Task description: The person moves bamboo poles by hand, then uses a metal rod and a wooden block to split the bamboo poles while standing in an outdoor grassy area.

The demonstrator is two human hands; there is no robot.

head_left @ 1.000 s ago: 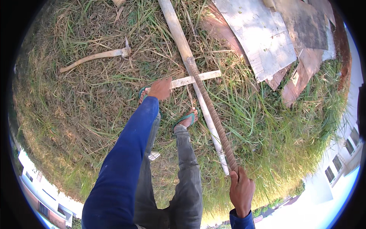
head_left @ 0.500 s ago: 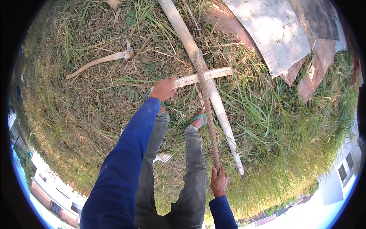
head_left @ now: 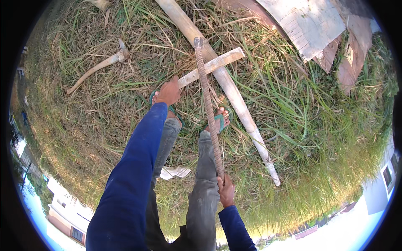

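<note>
My left hand (head_left: 168, 92) is closed round the near-left end of a short squared piece of wood (head_left: 228, 60). That piece lies slantwise across a long pale wooden pole (head_left: 243, 100) on the grass. My right hand (head_left: 226, 191) grips the near end of a long brown rod (head_left: 205, 88) with spiral ridges. The rod's far end carries a dull grey metal part (head_left: 198, 42), whose kind I cannot make out. From my view the rod passes over the wood; whether they touch, I cannot tell.
A wooden-handled tool with a pointed head (head_left: 96, 68) lies in cut grass to the left. Worn sheets of board (head_left: 307, 29) are stacked at the far right. My sandalled feet (head_left: 218, 121) stand just near the wood, and a white scrap (head_left: 175, 172) lies by my legs.
The view has turned and shifted a little. The short wood now slants more steeply, its right end farther away. The rod's near end has swung left, away from the pole.
</note>
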